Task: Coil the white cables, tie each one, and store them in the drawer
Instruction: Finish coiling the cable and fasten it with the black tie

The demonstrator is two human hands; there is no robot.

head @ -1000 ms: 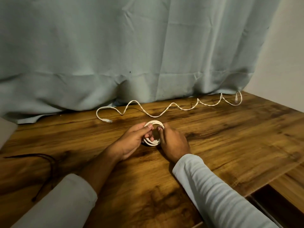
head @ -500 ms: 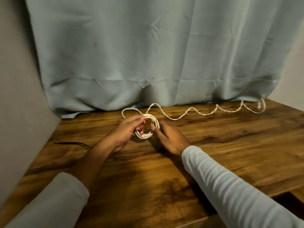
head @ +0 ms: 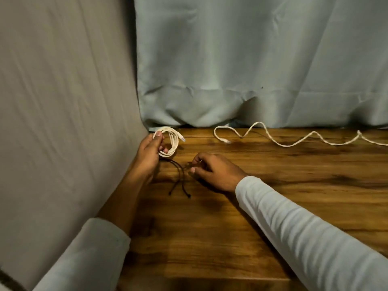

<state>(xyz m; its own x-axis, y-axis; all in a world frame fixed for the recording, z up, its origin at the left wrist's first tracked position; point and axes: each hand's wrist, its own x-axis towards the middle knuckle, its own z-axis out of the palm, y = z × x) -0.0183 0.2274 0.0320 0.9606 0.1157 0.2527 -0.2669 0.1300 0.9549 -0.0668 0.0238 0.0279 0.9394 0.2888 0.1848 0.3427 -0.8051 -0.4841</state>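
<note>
The coiled cable (head: 172, 143) (white, tight loops, plug poking out right) is held upright in the left hand (head: 148, 157). The second cable (head: 294, 143) lies uncoiled in waves along the back edge of the table (head: 273, 206). Black ties (head: 183, 173) lie just below the coil.

Dim, warm indoor light. The wooden surface (head: 294, 164) shows soft sheen right of the right hand (head: 214, 171). Dark shadow pools under that hand and its sleeve (head: 304, 227). Slight motion blur at the hand. Curtain (head: 252, 59) behind is soft. Wide-angle bending at the edges.

Left hand (head: 149, 156) curled in a grip; right hand (head: 214, 172) half-curled.
</note>
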